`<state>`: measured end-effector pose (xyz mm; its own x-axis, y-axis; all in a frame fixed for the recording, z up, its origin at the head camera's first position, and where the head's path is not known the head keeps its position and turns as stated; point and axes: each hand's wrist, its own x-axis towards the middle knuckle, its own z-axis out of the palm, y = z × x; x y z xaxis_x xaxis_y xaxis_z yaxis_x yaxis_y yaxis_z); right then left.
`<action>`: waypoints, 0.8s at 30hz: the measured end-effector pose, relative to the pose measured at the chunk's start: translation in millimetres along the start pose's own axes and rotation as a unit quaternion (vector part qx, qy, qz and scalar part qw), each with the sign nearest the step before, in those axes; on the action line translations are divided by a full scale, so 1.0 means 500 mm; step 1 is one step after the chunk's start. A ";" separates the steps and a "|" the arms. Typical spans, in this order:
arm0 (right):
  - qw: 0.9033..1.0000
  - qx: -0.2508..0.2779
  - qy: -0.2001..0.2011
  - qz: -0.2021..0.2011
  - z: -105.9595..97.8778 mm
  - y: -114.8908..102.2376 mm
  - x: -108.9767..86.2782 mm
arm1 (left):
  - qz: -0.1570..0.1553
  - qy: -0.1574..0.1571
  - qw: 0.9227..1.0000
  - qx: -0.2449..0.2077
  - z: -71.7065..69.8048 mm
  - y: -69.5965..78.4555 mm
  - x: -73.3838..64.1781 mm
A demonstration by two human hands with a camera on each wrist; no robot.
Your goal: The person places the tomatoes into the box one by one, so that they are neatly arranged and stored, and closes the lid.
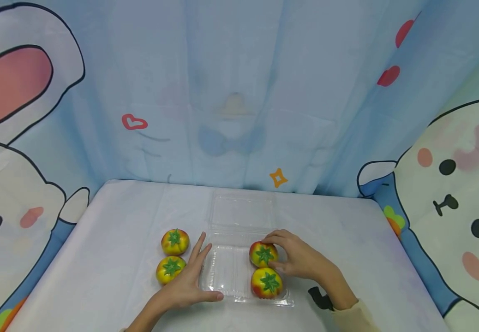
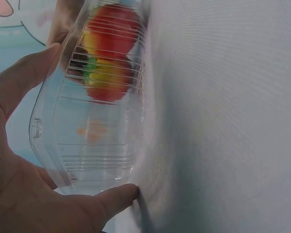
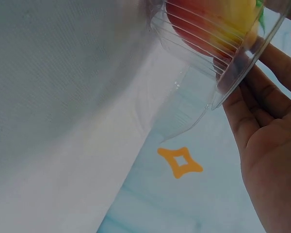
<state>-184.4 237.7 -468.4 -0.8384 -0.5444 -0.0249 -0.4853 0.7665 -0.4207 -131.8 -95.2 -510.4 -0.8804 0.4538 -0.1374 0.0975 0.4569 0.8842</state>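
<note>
Blue cloth [image 1: 231,60] with cartoon animals hangs behind a white counter [image 1: 347,230]. From the head, a clear box [image 1: 228,267] lies open, its lid [image 1: 241,210] at the back. The right hand [image 1: 297,256] holds the back fruit [image 1: 261,253] in the box's right side. The front fruit [image 1: 266,283] sits right next to it. The left hand [image 1: 186,282] is spread wide at the box's left end. Past it, a far fruit [image 1: 175,242] and a near fruit [image 1: 170,269] lie on the counter. From the left wrist, the wide hand touches the box, and two fruits show through it. From the right wrist, fingers are at the box's rim.
</note>
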 end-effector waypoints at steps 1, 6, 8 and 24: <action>1.000 0.001 0.000 -0.001 0.001 0.000 0.000 | 0.001 0.000 1.000 0.000 0.000 0.000 0.000; 1.000 -0.001 0.004 -0.001 0.003 0.000 -0.002 | 0.003 -0.002 1.000 0.000 0.000 -0.002 0.001; 1.000 -0.006 0.009 -0.003 0.002 0.000 -0.002 | 0.002 -0.002 1.000 0.001 0.000 -0.003 0.001; 1.000 -0.023 -0.005 -0.019 -0.002 0.006 0.001 | 0.009 -0.005 1.000 -0.003 -0.001 -0.007 -0.001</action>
<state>-186.5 240.2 -468.6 -0.8171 -0.5762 -0.0184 -0.5275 0.7601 -0.3794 -132.0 -97.2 -513.3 -0.8739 0.4695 -0.1256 0.1104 0.4434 0.8895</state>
